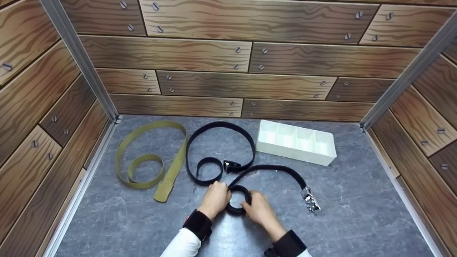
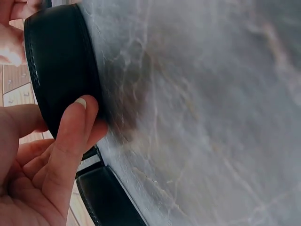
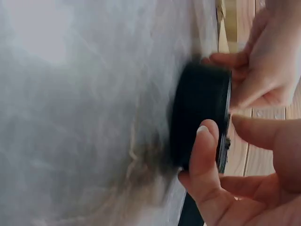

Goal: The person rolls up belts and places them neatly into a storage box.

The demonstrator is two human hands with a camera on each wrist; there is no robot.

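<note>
Coiled black belt (image 1: 236, 211) between left hand (image 1: 215, 198) and right hand (image 1: 259, 208), each grip pinching one side.

3 plank-patterned walls (image 1: 200, 57), marbled gray surface (image 1: 117, 221), metal posts (image 1: 81, 57)

**Black, olive and silver over marbled grey**

Clock directions run round the coiled belt (image 1: 235, 210) in the head view. It is black, with fine edge stitching; its buckle (image 1: 310, 201), at 3, shines silver. An olive belt (image 1: 176, 167) sits at 10, a plain black belt (image 1: 221, 124) between 11 and 12, a white tray (image 1: 294, 154) between 1 and 2. Slate-grey floor (image 1: 125, 225) carries pale veining. At 12, the wall (image 1: 221, 82) shows light and dark brown grained planks.
</note>
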